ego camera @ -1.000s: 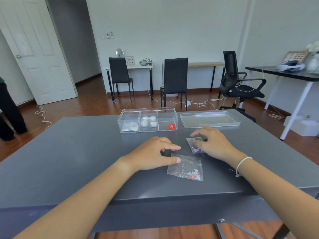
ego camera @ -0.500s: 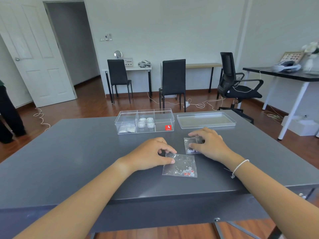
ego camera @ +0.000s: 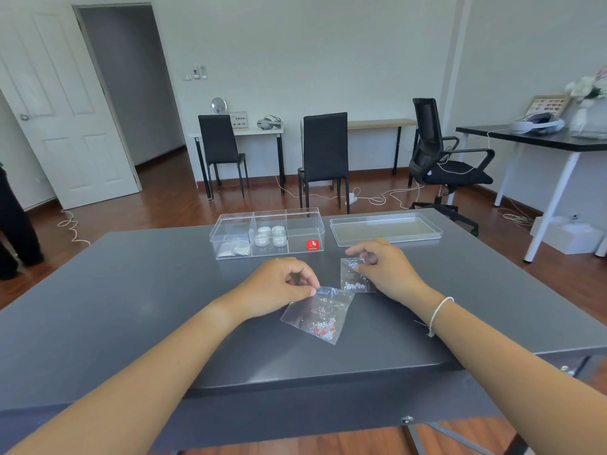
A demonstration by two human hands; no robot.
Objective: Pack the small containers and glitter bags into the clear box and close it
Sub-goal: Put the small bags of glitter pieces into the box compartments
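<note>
The left hand (ego camera: 279,285) is pinching the top corner of a clear glitter bag (ego camera: 318,315) between thumb and forefinger, the other fingers curled in; the bag is hanging tilted from that grip, its lower part with white and red pieces lying toward the near table edge. The right hand (ego camera: 382,267) is closing its fingertips on the top of a smaller glitter bag (ego camera: 354,277), which is standing up off the grey table (ego camera: 131,307) just right of the first bag.

Taking the clear box (ego camera: 266,233) as landmark: both hands are working just in front of it, with a bare strip of table between. The box is sitting open, four small containers (ego camera: 271,235) filling its middle compartment, pale bags (ego camera: 234,250) lying in its left one, the right one with the red label showing nothing inside. The lid (ego camera: 385,227) is lying flat just right of the box, near the far table edge. Wide bare tabletop is stretching left of the box and toward the near edge.

Half a second ago both bags were lying flat on the table under the fingers; now each is lifting at its top edge, and the left hand's bag has swung to a diagonal.
</note>
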